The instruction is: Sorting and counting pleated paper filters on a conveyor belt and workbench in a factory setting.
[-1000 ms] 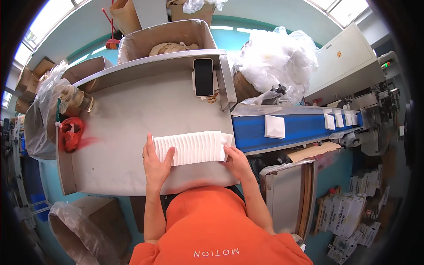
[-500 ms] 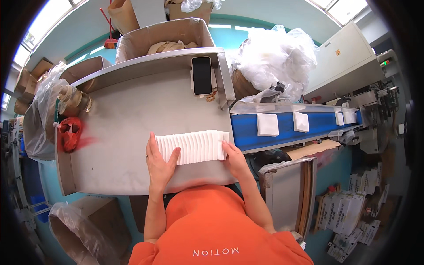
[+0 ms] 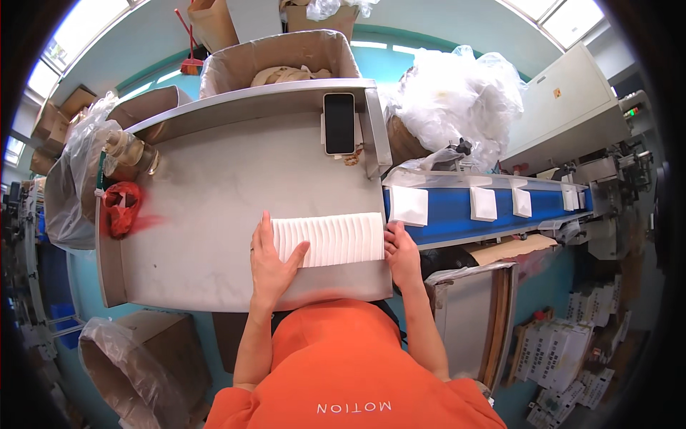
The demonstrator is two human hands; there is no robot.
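Observation:
A row of folded white napkins, standing on edge and packed side by side, lies across the front part of the metal table. Around its left end is my left hand, thumb on the near side and fingers on the far side. My right hand is at the row's right end, its fingers curled and pressed against the last napkin. Just right of that hand, a folded white napkin lies at the near end of the blue conveyor belt.
More napkins lie spaced along the belt. A phone rests at the table's back right. Along the left rim are a red plastic bag and a clear bottle. Behind the table stands a large lined carton.
The loose-standing napkin at the row's right end now sits flush with the others. My right hand has drawn back slightly rightward. Napkins on the belt have moved left toward the table.

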